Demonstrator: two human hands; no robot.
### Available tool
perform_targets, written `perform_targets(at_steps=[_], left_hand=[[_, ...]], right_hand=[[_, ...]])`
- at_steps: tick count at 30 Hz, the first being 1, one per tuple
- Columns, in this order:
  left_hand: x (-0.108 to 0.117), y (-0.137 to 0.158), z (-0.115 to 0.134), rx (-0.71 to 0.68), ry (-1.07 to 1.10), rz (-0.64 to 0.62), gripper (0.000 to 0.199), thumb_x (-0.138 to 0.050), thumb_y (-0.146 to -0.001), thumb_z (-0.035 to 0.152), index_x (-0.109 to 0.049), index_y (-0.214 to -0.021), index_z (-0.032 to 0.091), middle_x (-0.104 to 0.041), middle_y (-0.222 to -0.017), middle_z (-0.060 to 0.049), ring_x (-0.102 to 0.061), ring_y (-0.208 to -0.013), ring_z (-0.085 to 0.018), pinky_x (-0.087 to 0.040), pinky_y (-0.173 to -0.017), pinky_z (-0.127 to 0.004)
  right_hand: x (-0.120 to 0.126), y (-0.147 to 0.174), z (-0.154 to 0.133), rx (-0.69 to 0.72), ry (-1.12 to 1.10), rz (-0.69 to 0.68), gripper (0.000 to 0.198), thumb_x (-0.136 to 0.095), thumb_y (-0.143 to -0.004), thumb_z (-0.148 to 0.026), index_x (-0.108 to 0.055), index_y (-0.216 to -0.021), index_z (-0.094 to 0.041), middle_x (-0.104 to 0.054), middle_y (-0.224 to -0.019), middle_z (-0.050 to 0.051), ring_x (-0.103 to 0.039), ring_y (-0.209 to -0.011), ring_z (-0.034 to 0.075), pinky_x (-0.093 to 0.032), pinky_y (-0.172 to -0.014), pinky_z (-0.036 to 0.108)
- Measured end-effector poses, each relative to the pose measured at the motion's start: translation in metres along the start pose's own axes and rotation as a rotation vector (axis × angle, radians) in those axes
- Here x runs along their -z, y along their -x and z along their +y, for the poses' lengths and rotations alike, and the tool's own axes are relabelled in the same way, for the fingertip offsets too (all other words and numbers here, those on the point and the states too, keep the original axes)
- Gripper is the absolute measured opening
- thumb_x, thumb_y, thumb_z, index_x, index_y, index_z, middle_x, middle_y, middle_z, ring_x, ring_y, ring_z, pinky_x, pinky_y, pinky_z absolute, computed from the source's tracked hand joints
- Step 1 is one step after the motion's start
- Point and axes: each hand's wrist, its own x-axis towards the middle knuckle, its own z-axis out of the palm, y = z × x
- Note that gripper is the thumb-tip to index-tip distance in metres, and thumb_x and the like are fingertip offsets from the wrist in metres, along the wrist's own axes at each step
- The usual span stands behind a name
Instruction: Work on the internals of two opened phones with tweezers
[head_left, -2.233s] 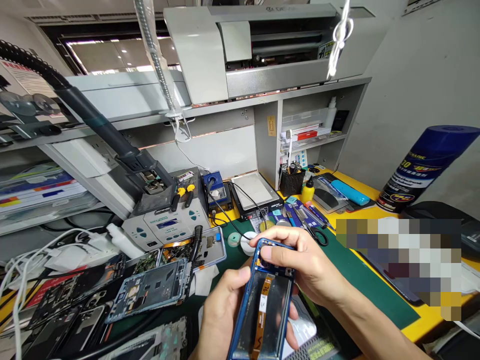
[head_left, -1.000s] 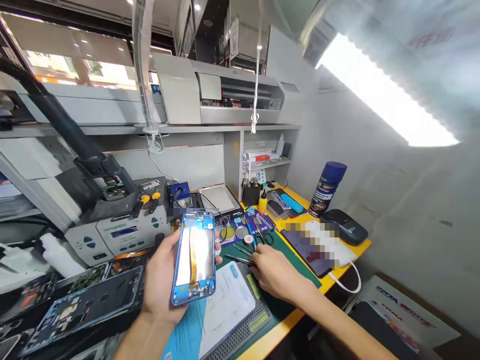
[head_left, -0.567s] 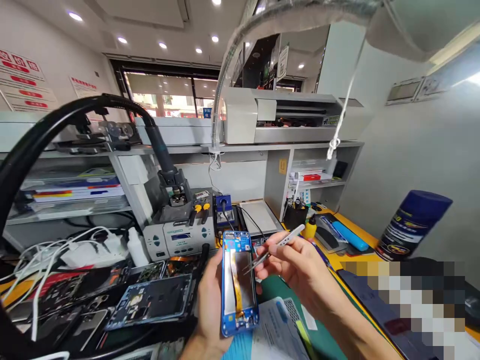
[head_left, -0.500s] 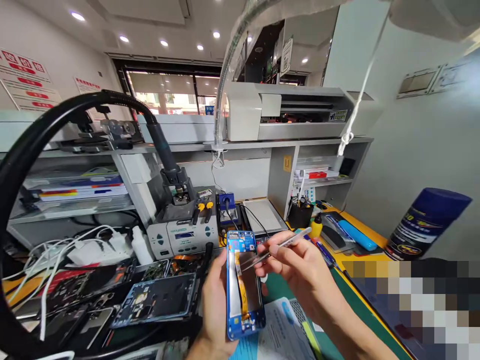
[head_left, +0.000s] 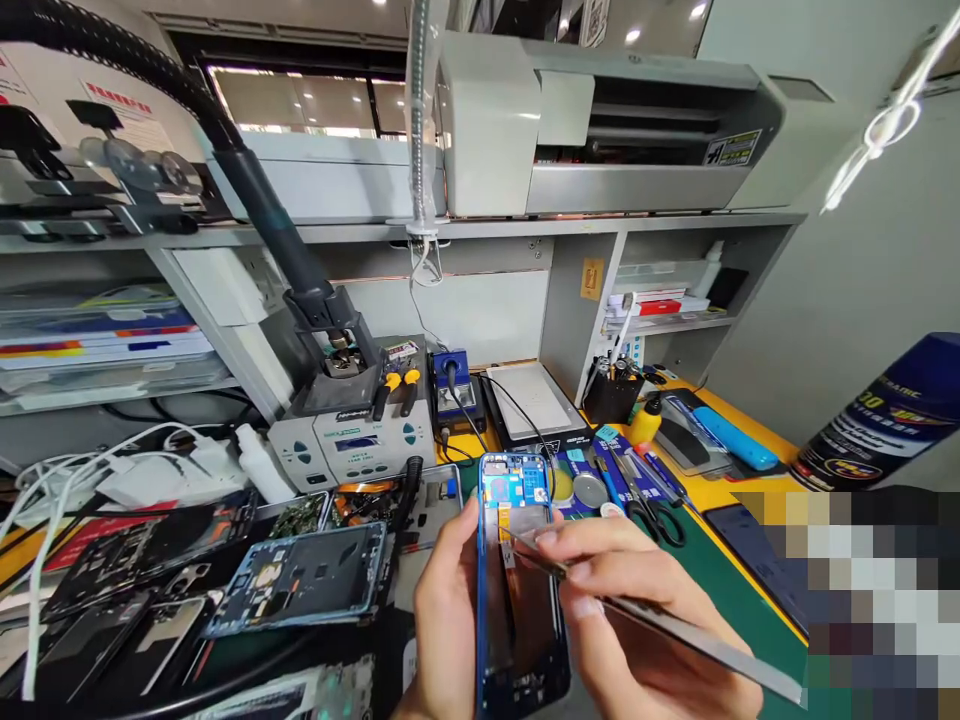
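My left hand point(head_left: 448, 610) is wrapped round a blue phone frame point(head_left: 556, 640), held upright with its inner side facing me. An orange-yellow flex cable point(head_left: 505, 520) runs down the middle of the frame, and small boards show at its top end. Pinched in my right hand point(head_left: 637, 600) is a pair of metal tweezers point(head_left: 697, 638). Their tips point left and lie over the upper part of the flex cable; whether they grip it, I cannot tell. The fingers of my right hand cover part of the frame's right edge.
Opened phone parts point(head_left: 300, 580) lie on the left, before a hot-air station point(head_left: 352, 445). Behind the frame stands a soldering station point(head_left: 454, 390). On the right are scissors point(head_left: 656, 515), a yellow bottle point(head_left: 645, 420), a pen cup point(head_left: 613, 390) and a spray can point(head_left: 885, 415).
My view has moved closer and tipped down. The tweezers have turned: their back end now points down to the right instead of up, with the tips still at the flex cable.
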Motion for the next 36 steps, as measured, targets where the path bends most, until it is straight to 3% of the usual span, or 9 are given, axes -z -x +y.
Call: perform_targets(at_steps=[3, 6, 8, 12, 20, 24, 30, 36], left_hand=[[0.006, 0.002, 0.001, 0.037, -0.04, -0.005, 0.044, -0.071, -0.077, 0.054, -0.078, -0.102, 0.018, -0.073, -0.082, -0.012, -0.069, -0.098, -0.042, -0.056, -0.086, -0.056], [0.011, 0.003, 0.001, 0.113, -0.056, -0.038, 0.055, -0.069, -0.077, 0.06, -0.077, -0.11, 0.017, -0.072, -0.08, -0.013, -0.068, -0.098, -0.044, -0.055, -0.085, -0.058], [0.013, 0.004, 0.001, 0.142, -0.044, -0.054, 0.061, -0.069, -0.075, 0.062, -0.075, -0.114, 0.016, -0.071, -0.078, -0.013, -0.068, -0.098, -0.044, -0.054, -0.086, -0.058], [0.013, 0.005, 0.0, 0.159, -0.04, -0.074, 0.066, -0.07, -0.073, 0.062, -0.072, -0.121, 0.017, -0.07, -0.078, -0.013, -0.068, -0.099, -0.044, -0.054, -0.086, -0.057], [0.0, 0.013, 0.0, 0.157, -0.001, -0.038, 0.061, -0.075, -0.071, 0.057, -0.073, -0.118, 0.019, -0.07, -0.081, -0.011, -0.068, -0.096, -0.04, -0.054, -0.087, -0.054], [-0.006, 0.016, -0.002, 0.14, 0.051, -0.055, 0.053, -0.075, -0.071, 0.055, -0.077, -0.106, 0.016, -0.071, -0.084, -0.012, -0.068, -0.096, -0.039, -0.055, -0.086, -0.05], [-0.003, 0.017, 0.001, 0.178, -0.048, -0.122, 0.054, -0.066, -0.079, 0.059, -0.076, -0.115, 0.02, -0.075, -0.092, -0.014, -0.066, -0.108, -0.046, -0.053, -0.091, -0.059], [-0.008, 0.018, 0.002, 0.118, -0.068, -0.179, 0.059, -0.073, -0.075, 0.052, -0.069, -0.128, 0.027, -0.077, -0.101, -0.011, -0.062, -0.119, -0.046, -0.051, -0.095, -0.056]], right_hand=[[0.007, 0.007, -0.001, 0.084, -0.02, -0.034, 0.041, -0.067, -0.081, -0.006, -0.073, -0.109, -0.035, -0.079, -0.092, 0.004, -0.076, -0.082, 0.026, -0.065, -0.074, 0.041], [0.022, 0.008, -0.004, -0.206, -0.09, -0.312, 0.037, -0.079, -0.079, -0.013, -0.076, -0.105, -0.039, -0.08, -0.102, 0.007, -0.076, -0.098, 0.034, -0.06, -0.091, 0.057], [0.031, 0.005, -0.005, -0.348, -0.174, -0.38, 0.03, -0.086, -0.074, -0.021, -0.078, -0.097, -0.039, -0.081, -0.102, 0.008, -0.074, -0.103, 0.038, -0.057, -0.095, 0.062], [0.039, -0.001, -0.006, -0.462, -0.236, -0.441, 0.028, -0.087, -0.072, -0.023, -0.079, -0.094, -0.038, -0.081, -0.104, 0.008, -0.073, -0.105, 0.038, -0.052, -0.101, 0.064], [0.04, -0.009, -0.011, -0.503, -0.226, -0.434, 0.022, -0.082, -0.078, -0.023, -0.079, -0.095, -0.038, -0.081, -0.105, 0.008, -0.072, -0.108, 0.037, -0.051, -0.102, 0.063], [0.042, -0.006, -0.01, -0.43, -0.247, -0.434, 0.019, -0.077, -0.083, -0.029, -0.081, -0.099, -0.038, -0.08, -0.105, 0.01, -0.073, -0.103, 0.038, -0.054, -0.098, 0.062], [0.023, 0.012, -0.01, -0.188, -0.047, -0.051, 0.038, -0.076, -0.083, -0.015, -0.078, -0.109, -0.043, -0.079, -0.106, 0.007, -0.074, -0.098, 0.036, -0.061, -0.088, 0.06], [0.015, 0.009, -0.011, -0.109, 0.032, -0.063, 0.046, -0.072, -0.086, -0.011, -0.072, -0.117, -0.045, -0.077, -0.11, 0.006, -0.074, -0.096, 0.034, -0.063, -0.078, 0.055]])
